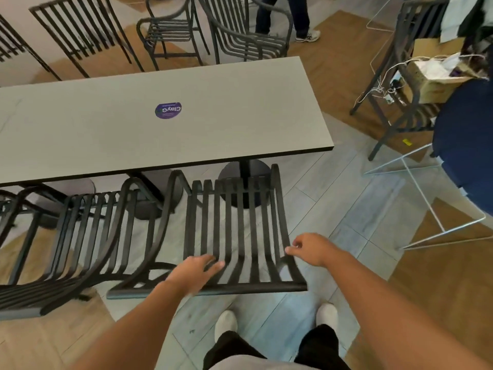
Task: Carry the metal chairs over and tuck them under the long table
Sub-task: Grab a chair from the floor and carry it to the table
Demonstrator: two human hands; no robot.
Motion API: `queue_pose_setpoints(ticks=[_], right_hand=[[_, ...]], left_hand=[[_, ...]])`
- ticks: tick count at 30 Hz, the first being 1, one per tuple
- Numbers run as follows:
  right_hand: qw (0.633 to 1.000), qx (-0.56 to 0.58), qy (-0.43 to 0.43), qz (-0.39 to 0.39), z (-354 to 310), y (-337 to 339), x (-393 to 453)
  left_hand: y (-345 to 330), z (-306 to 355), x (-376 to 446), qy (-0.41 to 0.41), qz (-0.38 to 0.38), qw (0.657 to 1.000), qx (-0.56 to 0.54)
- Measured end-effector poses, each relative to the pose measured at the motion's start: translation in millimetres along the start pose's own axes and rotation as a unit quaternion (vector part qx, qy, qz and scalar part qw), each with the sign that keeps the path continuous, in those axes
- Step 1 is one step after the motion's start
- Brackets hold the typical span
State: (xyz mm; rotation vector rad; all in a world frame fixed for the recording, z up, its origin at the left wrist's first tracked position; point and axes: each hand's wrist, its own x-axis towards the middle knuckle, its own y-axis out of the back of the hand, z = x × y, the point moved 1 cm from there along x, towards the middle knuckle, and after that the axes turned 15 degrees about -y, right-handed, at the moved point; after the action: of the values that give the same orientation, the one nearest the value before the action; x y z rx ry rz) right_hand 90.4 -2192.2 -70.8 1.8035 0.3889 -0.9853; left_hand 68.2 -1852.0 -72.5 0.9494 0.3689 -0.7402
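The person stands right behind a chair [234,236] that faces the bench [160,121], its seat front just at the bench's near edge and not yet under it. The chair's top rail runs left to right across the person's front, level with the bench's long edge, so the push it wants goes straight ahead, away from the body and toward the round pedestal base [244,180] showing under the bench top. Both hands are at the backrest. The left hand [196,271] lies over the slats toward the left end, fingers fairly straight and spread, resting on or just above the metal rather than wrapped round it; it is blurred, so I cannot say which. The right hand [310,248] sits at the right upright, fingers loosely curled, thumb and forefinger close at the edge of the frame; whether it truly pinches the bar or only touches it I cannot tell. Neither hand is much nearer than the other; they flank the back about evenly, which should suit a square shove. A second chair [80,236] stands just beside on the left, at about the same depth, its arm close to this one's, and that narrow gap looks like the place where the two frames could catch.
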Motion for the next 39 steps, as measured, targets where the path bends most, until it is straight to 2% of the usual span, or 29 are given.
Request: queue_pose_setpoints(ticks=[4, 7, 12, 16, 21, 28, 34, 39], right_hand=[[0.998, -0.053, -0.008, 0.031, 84, 57, 23], [0.995, -0.094, -0.023, 0.026, 148, 95, 31], [0.993, -0.103, -0.044, 0.026, 229, 156, 44], [0.993, -0.098, -0.044, 0.042, 258, 199, 60], [0.992, -0.105, -0.025, 0.067, 258, 249, 93], [0.989, -0.120, -0.010, 0.085, 224, 342, 158], [0.990, -0.104, -0.018, 0.091, 183, 433, 210], [0.992, -0.083, -0.011, 0.094, 157, 490, 254]], left_hand=[[-27, 77, 45, 0.000, 0.079, 0.997, -0.008], [-49, 144, 82, -0.021, 0.104, 0.994, -0.016], [-74, 244, 137, -0.072, 0.108, 0.992, -0.002], [-66, 298, 175, -0.103, 0.097, 0.990, 0.022], [-32, 343, 234, -0.134, 0.106, 0.983, 0.071], [48, 383, 330, -0.123, 0.151, 0.971, 0.141], [122, 394, 411, -0.075, 0.130, 0.981, 0.121], [175, 403, 466, -0.073, 0.125, 0.981, 0.132]])
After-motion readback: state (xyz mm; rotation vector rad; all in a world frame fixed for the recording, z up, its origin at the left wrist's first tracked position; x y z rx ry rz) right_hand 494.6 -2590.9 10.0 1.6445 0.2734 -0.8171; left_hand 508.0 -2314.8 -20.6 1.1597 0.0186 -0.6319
